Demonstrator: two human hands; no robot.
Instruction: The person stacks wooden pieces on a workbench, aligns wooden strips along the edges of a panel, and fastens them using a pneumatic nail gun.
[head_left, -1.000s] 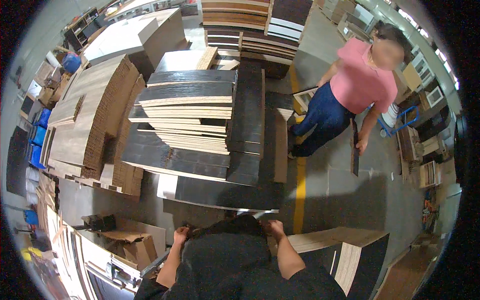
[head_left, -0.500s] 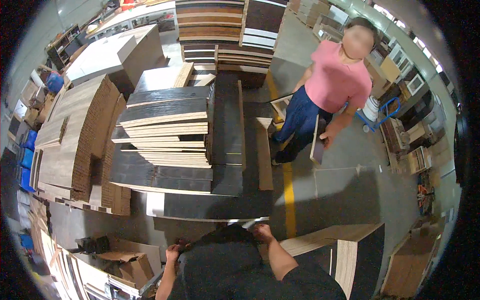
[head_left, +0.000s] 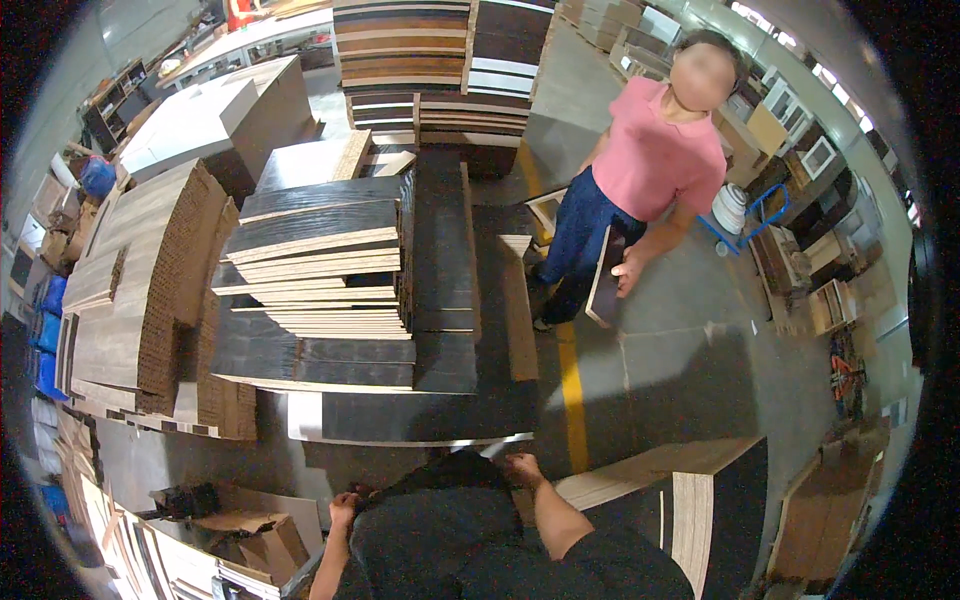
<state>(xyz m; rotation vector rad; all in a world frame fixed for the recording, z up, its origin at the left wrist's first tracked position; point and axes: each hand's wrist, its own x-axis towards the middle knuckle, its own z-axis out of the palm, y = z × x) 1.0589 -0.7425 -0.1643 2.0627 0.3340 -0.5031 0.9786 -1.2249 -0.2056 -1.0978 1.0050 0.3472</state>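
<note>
Bright, even light falls from overhead; a soft shadow pools on the concrete floor (head_left: pixel 690 370). Straight edges bow near the black fisheye rim, slightly blurred.

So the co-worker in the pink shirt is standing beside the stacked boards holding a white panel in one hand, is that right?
Not quite: the panel in the co-worker's hand is dark, not white, as the head view shows. The rest holds: the co-worker in the pink shirt stands beside the stacked boards.

The dark board (head_left: pixel 440 530) tilted toward the person hides both palms and most fingers, while the far co-worker's (head_left: pixel 640 180) face is blurred out.
</note>
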